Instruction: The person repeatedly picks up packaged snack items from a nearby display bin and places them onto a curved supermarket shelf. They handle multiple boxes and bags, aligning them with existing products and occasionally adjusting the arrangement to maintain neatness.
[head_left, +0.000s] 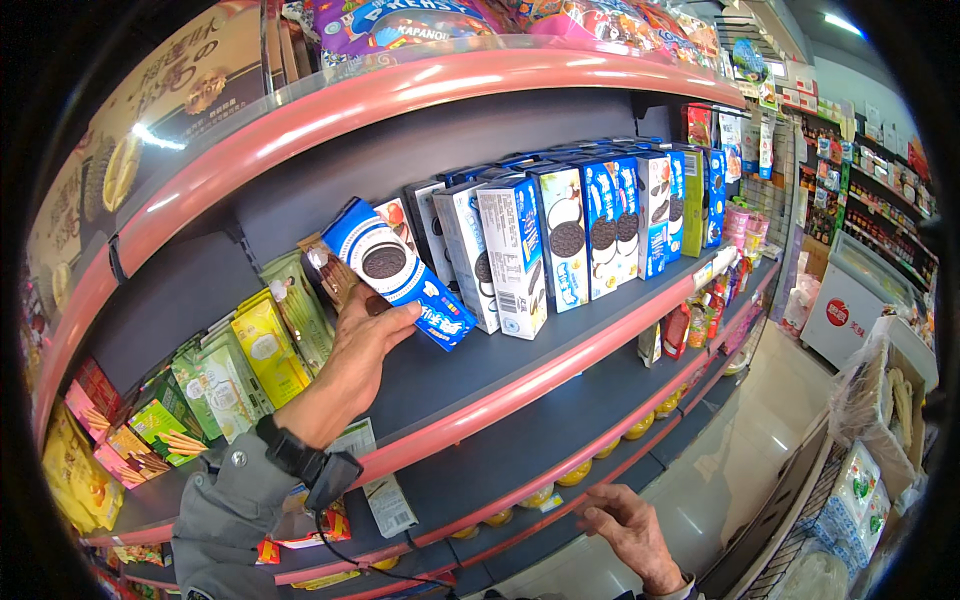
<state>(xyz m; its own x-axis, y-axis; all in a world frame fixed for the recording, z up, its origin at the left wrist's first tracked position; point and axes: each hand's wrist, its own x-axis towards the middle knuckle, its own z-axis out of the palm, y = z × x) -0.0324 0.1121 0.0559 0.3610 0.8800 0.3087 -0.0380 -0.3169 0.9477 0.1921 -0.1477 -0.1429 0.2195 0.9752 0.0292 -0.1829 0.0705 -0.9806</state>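
My left hand (356, 352) grips a blue cookie box (401, 274) with a dark sandwich cookie pictured on it, tilted above the shelf (442, 382). To its right stands a row of upright cookie boxes, among them a white-sided box (514, 262) turned with its narrow side forward and a box with a coconut picture (566, 236). Left of the hand are green biscuit packs (300, 300) and a yellow pack (270, 341). My right hand (622, 529) hangs low in front of the lower shelves, fingers slightly curled and apart, with nothing in it.
A pink shelf rail (517, 379) runs along the front edge, and another rail (420, 79) curves overhead below bagged sweets (420, 26). Lower shelves hold yellow-lidded jars (574, 474). At right stand a wire basket (795, 517) with packages and a white chest freezer (847, 300).
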